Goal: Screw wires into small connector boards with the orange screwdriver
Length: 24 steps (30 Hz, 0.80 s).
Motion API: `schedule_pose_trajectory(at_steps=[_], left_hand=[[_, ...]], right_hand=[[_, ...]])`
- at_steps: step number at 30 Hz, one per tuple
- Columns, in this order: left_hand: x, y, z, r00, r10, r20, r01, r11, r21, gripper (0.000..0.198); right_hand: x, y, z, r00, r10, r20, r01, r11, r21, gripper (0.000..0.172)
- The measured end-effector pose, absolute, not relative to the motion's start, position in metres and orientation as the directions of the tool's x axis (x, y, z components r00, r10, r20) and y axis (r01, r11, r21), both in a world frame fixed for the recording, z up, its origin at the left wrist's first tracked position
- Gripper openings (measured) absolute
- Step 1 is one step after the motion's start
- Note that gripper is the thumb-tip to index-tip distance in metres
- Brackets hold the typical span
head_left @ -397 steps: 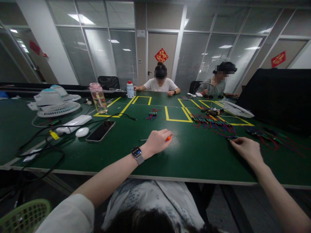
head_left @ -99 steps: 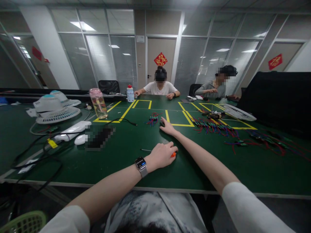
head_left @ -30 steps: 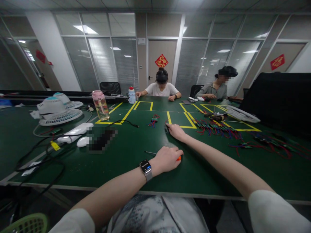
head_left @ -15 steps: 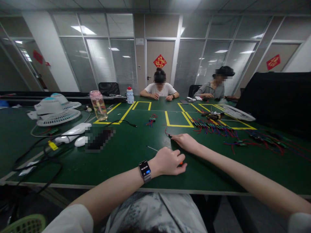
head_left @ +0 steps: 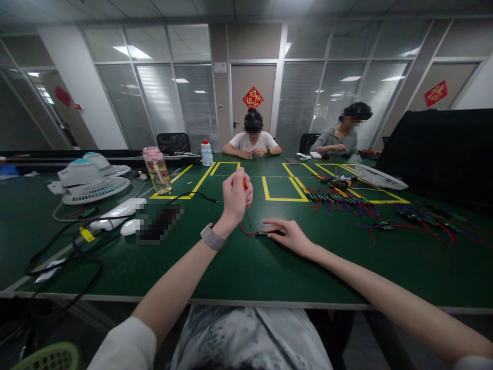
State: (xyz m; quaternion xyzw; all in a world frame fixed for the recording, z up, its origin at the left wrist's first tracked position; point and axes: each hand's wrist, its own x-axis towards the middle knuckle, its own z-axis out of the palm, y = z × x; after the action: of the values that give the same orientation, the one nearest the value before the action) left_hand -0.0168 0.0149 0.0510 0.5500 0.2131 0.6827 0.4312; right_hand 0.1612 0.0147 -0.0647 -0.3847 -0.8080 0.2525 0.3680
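Observation:
My left hand (head_left: 235, 195) is closed around the orange-red handle of a screwdriver (head_left: 248, 218), raised over the table with its thin shaft pointing down. The shaft's tip is close to a small green circuit board (head_left: 261, 234) with a red wire running off its left end. At the board's right end is my right hand (head_left: 287, 237), thumb and fingers on it, the other fingers stretched out low over the table. The exact finger contact is too small to make out.
Many wired circuit boards (head_left: 341, 199) lie on the right, with more boards (head_left: 435, 223) beyond. A drink bottle (head_left: 157, 172), white fans (head_left: 92, 185), a power strip (head_left: 119, 213) and black cables (head_left: 73, 257) occupy the left. Two people sit across the green table (head_left: 215, 277).
My left hand has lifted and turned the screwdriver from lying sideways to pointing down. My right hand has drawn the circuit board slightly nearer and left.

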Motion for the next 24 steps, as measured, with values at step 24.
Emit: schedule_pose_trajectory(at_steps=[24], left_hand=[[0.038, 0.042, 0.02, 0.086, 0.914, 0.395, -0.423, -0.326, 0.846, 0.037]], right_hand=[[0.159, 0.026, -0.068, -0.355, 0.912, 0.203, 0.222, 0.293, -0.93, 0.052]])
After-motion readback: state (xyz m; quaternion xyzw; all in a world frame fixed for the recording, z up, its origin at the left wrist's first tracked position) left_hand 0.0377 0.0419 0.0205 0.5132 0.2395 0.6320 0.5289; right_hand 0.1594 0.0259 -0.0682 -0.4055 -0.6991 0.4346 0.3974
